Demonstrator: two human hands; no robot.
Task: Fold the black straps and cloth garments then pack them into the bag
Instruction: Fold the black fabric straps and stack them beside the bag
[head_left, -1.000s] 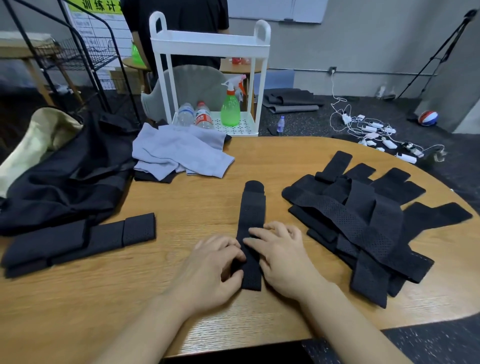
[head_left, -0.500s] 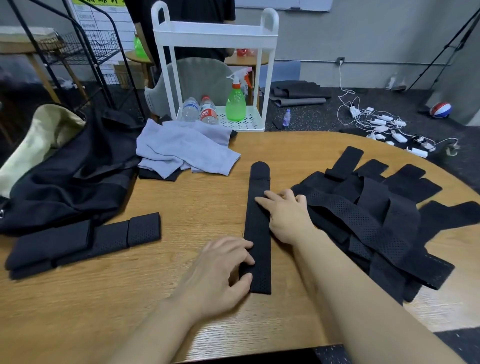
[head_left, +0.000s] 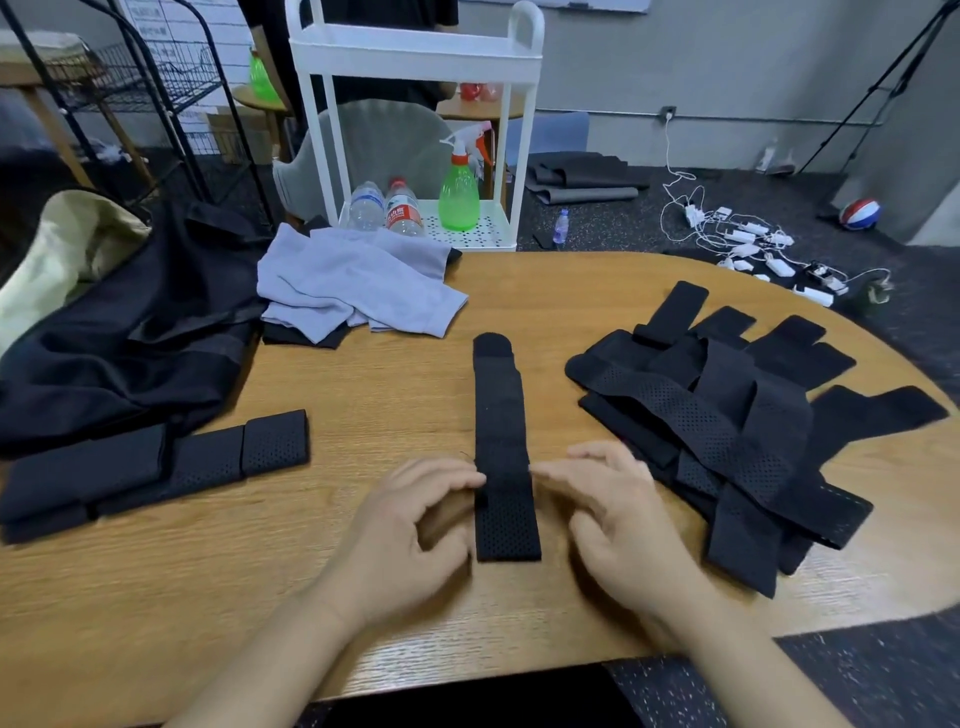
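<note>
One long black strap (head_left: 501, 447) lies flat and lengthwise on the wooden table (head_left: 395, 384), straight in front of me. My left hand (head_left: 410, 535) sits at its left edge and my right hand (head_left: 618, 525) at its right edge. Their arched fingertips touch the strap near its lower half, and neither hand grips it. A heap of several unfolded black straps (head_left: 737, 431) lies to the right. Folded straps (head_left: 156, 462) lie in a row at the left. A grey cloth garment (head_left: 358, 286) lies at the far side. The black bag (head_left: 119, 332) slumps at the left.
A white cart (head_left: 415, 52) holding water bottles (head_left: 384, 208) and a green spray bottle (head_left: 458, 192) stands behind the table, and a person stands beyond it. A beige bag (head_left: 62, 249) lies at the far left. Chargers and cables (head_left: 753, 244) litter the floor at the right.
My right hand has drawn back from the strap's middle to its right edge near me. My left hand has slid off the strap's top to its left edge.
</note>
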